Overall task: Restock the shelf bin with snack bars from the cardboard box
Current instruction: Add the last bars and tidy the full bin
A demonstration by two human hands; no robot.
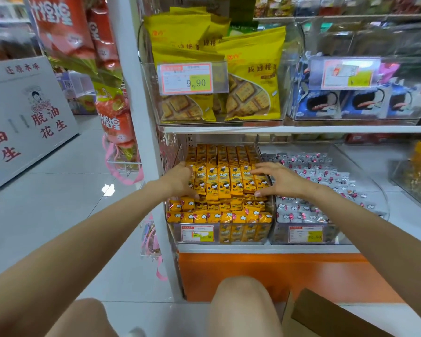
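— Which step was that?

— Settling a row of snack bars [225, 182] into the shelf bin [229, 235]. The row lay between my two grips.

— And the grips themselves?

— My left grip [180, 178] curled round the row's left end. My right grip [277, 180] lay flat, fingers spread, on the other end. Next, I judged, release and fetch more from the cardboard box [326, 314], well below my right grip.

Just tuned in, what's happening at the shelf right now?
A person holds a row of orange snack bars between both hands, on top of the nearly full clear bin on the lower shelf. The left hand cups the row's left end; the right hand presses its right end with straight fingers. The cardboard box sits at lower right.
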